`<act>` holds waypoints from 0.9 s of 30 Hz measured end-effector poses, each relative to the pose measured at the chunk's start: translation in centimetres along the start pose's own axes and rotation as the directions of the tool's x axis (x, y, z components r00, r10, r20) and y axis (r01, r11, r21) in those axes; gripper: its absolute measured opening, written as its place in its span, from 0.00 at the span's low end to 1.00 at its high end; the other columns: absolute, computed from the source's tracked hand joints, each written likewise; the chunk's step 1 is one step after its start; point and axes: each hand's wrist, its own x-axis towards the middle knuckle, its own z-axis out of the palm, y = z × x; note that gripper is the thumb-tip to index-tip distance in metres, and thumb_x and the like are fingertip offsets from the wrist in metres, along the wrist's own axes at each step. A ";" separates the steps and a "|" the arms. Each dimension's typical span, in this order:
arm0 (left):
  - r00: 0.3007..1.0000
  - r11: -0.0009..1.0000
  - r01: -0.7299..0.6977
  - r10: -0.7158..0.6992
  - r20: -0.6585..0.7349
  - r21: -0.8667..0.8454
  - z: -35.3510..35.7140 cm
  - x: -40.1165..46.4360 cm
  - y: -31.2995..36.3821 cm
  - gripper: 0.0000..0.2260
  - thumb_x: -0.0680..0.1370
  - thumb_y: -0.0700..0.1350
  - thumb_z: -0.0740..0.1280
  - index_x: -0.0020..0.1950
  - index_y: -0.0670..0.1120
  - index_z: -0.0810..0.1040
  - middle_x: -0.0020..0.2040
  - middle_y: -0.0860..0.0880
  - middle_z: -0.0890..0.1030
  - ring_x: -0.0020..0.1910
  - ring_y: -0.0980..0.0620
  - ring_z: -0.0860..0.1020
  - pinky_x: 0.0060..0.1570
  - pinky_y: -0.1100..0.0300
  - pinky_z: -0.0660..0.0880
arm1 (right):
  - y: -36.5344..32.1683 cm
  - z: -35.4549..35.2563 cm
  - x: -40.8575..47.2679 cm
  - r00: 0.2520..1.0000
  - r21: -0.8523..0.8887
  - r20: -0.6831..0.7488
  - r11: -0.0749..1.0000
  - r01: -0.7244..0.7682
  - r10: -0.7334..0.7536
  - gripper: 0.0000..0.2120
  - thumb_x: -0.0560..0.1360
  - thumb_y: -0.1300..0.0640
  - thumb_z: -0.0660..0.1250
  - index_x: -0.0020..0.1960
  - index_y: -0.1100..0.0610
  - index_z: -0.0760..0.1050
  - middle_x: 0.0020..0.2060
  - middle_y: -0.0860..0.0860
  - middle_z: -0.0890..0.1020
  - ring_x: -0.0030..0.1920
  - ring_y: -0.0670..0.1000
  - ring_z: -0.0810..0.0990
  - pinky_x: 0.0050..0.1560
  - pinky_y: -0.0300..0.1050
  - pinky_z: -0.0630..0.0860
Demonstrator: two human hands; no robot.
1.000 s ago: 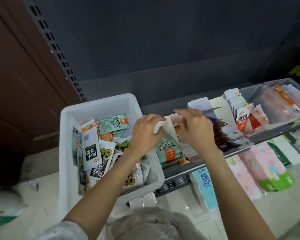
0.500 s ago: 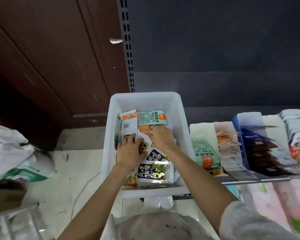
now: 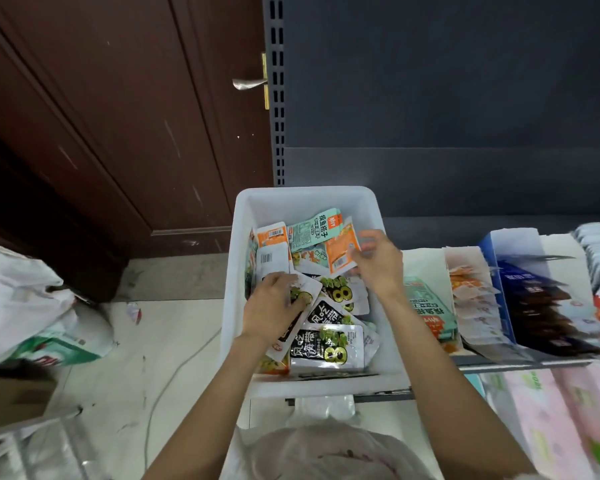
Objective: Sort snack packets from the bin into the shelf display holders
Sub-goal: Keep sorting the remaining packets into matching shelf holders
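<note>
A white plastic bin (image 3: 237,271) holds several snack packets: mint-green, orange, and black-and-white ones. My left hand (image 3: 272,308) lies low in the bin and grips a white and black packet (image 3: 303,306) that slants toward the front left. My right hand (image 3: 378,263) is over the bin's right side and pinches an orange packet (image 3: 340,252) lifted above the pile. To the right, cardboard display holders (image 3: 464,271) on the shelf hold green, orange and dark packets.
A brown door (image 3: 118,116) stands at the left behind the grey shelf upright (image 3: 276,98). White plastic bags (image 3: 24,306) lie on the floor at the left. Pink and green packs (image 3: 561,420) fill the shelf below. A pale bag (image 3: 319,448) sits under my arms.
Both hands left the green-packet holder and went into the bin. My right hand has since lifted an orange packet to the right, and my left hand took hold of a white and black one.
</note>
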 end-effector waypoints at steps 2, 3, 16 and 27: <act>0.992 0.951 0.007 -0.046 -0.119 -0.308 -0.8 -0.3 1.3 0.15 0.77 0.52 0.66 0.62 0.50 0.75 0.61 0.51 0.77 0.56 0.56 0.76 0.52 0.64 0.72 | -0.2 -2.5 -2.2 0.991 -0.096 -0.098 0.992 0.080 -0.090 0.14 0.74 0.61 0.70 0.59 0.57 0.75 0.40 0.46 0.79 0.39 0.47 0.79 0.41 0.40 0.76; 0.990 0.866 0.044 -0.104 -0.094 -0.497 -1.4 -0.4 2.2 0.13 0.77 0.51 0.66 0.61 0.50 0.76 0.58 0.52 0.79 0.53 0.60 0.77 0.49 0.69 0.72 | -0.2 -3.2 -3.4 0.973 -0.156 -0.159 0.977 0.144 -0.169 0.14 0.74 0.60 0.70 0.59 0.57 0.75 0.42 0.48 0.81 0.39 0.46 0.78 0.42 0.39 0.75; 0.981 0.501 0.179 -0.022 0.195 -0.847 -0.5 0.1 7.5 0.08 0.79 0.40 0.63 0.55 0.37 0.75 0.47 0.33 0.79 0.47 0.40 0.79 0.53 0.50 0.77 | 3.1 -3.4 -8.4 0.669 -0.446 0.012 0.595 0.669 -0.743 0.11 0.76 0.54 0.64 0.54 0.55 0.81 0.50 0.49 0.81 0.50 0.48 0.78 0.45 0.42 0.78; 0.719 0.654 -0.692 0.664 -0.206 -0.305 -0.4 5.7 19.3 0.10 0.77 0.40 0.64 0.55 0.44 0.82 0.48 0.48 0.82 0.44 0.53 0.78 0.43 0.59 0.74 | -0.9 -19.7 -4.2 0.692 -0.582 -0.163 0.635 0.507 -0.703 0.10 0.79 0.60 0.62 0.57 0.53 0.78 0.50 0.51 0.80 0.43 0.53 0.80 0.39 0.51 0.78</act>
